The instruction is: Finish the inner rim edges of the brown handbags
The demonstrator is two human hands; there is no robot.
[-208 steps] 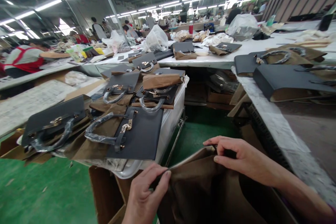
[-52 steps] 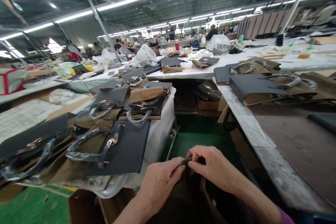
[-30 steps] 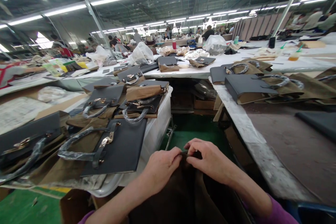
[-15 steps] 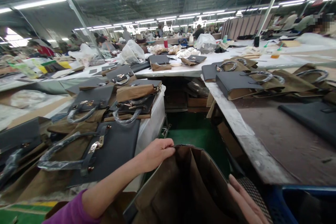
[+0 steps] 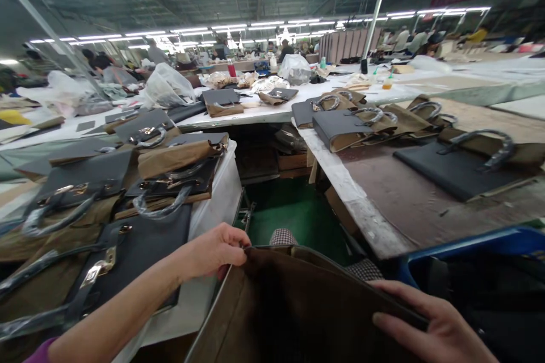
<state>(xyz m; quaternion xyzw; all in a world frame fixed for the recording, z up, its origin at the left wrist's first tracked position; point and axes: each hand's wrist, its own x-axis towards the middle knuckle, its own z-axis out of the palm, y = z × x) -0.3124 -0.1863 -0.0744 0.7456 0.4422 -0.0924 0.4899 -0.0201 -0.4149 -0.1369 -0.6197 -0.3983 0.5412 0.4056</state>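
Note:
A brown-lined handbag (image 5: 293, 306) fills the bottom middle of the view, its mouth turned up toward me and its inside dark. My left hand (image 5: 223, 249) pinches the bag's top corner between thumb and fingers. On the other side, my right hand (image 5: 426, 317) grips the right part of the rim, the thumb inside the opening and the fingers over the outer edge. The lower part of the bag lies outside the picture. Left of my forearm is a dark handbag (image 5: 149, 249) with a metal clasp and plastic-wrapped handles.
More dark bags with brown lining lie stacked on the left table (image 5: 225, 181). Others, including a flat dark bag (image 5: 460, 164), lie on the right table (image 5: 366, 181). A blue bin (image 5: 477, 244) stands at lower right. Green floor (image 5: 293, 204) shows between the tables.
The view has swung to the right. My right hand has come further into view and now grips the rim, where before its fingers lay along the side. My left hand keeps its pinch.

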